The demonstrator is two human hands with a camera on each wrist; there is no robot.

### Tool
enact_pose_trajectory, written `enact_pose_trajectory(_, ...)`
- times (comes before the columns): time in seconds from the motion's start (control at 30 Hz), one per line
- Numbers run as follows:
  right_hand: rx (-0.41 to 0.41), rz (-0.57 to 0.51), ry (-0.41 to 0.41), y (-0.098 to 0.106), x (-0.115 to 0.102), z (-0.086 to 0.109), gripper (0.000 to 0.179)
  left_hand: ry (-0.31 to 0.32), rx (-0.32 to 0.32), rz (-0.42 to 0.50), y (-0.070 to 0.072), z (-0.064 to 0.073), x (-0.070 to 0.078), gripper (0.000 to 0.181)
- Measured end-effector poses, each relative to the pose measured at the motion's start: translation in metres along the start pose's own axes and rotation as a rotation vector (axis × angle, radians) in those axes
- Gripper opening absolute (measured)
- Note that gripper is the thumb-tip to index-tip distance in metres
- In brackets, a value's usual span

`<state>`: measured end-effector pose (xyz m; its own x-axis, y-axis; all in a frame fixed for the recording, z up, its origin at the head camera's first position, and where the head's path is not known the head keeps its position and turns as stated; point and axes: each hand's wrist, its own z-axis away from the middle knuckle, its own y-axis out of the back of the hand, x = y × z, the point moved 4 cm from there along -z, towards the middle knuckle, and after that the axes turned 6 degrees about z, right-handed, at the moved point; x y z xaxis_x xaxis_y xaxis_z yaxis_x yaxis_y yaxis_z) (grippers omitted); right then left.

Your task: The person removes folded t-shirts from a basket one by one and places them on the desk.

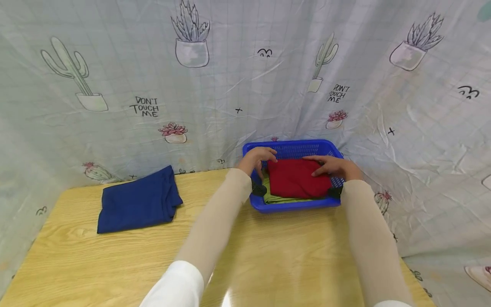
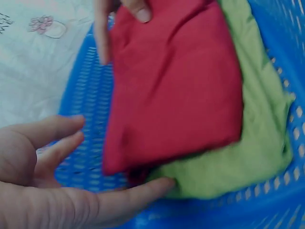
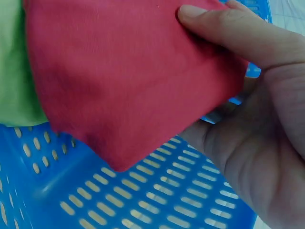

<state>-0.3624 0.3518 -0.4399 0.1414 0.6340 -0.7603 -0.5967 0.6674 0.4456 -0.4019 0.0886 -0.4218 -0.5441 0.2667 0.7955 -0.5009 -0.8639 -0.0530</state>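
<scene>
The person's right hand [image 1: 334, 166] pinches the red cloth [image 1: 295, 178] near its right end, the thumb lying on top of the fabric and the other fingers reaching round its edge, partly hidden beneath. The left hand [image 1: 258, 157] is at the opposite end of the cloth with its thumb and fingers spread apart, not closed round anything; in the left wrist view its thumb tip reaches the edge of the green cloth [image 1: 277, 200], though whether it presses there is hard to tell. The red cloth is folded into a thick, roughly rectangular bundle with a few creases, and it lies inside the blue basket [image 1: 295, 207], over the green cloth — which shows along the near side and at the left. A corner of the red cloth hangs out past the green one, above the slotted floor of the basket. Dark bands [image 1: 259, 189] sit at both wrists, below beige sleeves [image 1: 212, 217]. The basket stands at the back of the wooden table [image 1: 76, 264], close to the curtain [image 1: 230, 76] printed with potted cacti and the words "Don't touch me". Well apart from the basket, on the left of the table, lies a folded navy cloth [image 1: 136, 200] — flat, with layered folds bunched at its right edge.
</scene>
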Motion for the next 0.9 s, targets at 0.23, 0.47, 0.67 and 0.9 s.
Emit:
enact_pose_trajectory(0.23, 0.14, 0.013, 0.142, -0.002, 0.002, -0.009, 0.072, -0.064, -0.045, 0.117, 0.002, -0.022, -0.022, 0.063)
enact_pose_trajectory(0.47, 0.314, 0.008, 0.16, 0.003, 0.005, -0.008, 0.064, -0.147, -0.096, 0.278, -0.004, -0.028, -0.026, 0.059)
enact_pose_trajectory(0.67, 0.375, -0.093, 0.117, 0.005, 0.001, -0.001, 0.066, -0.184, -0.103, 0.259, -0.008, -0.034, -0.023, 0.044)
enact_pose_trajectory(0.9, 0.422, -0.004, 0.179, 0.015, -0.013, -0.006, 0.061, -0.115, -0.115, 0.129, -0.008, -0.037, -0.025, 0.028)
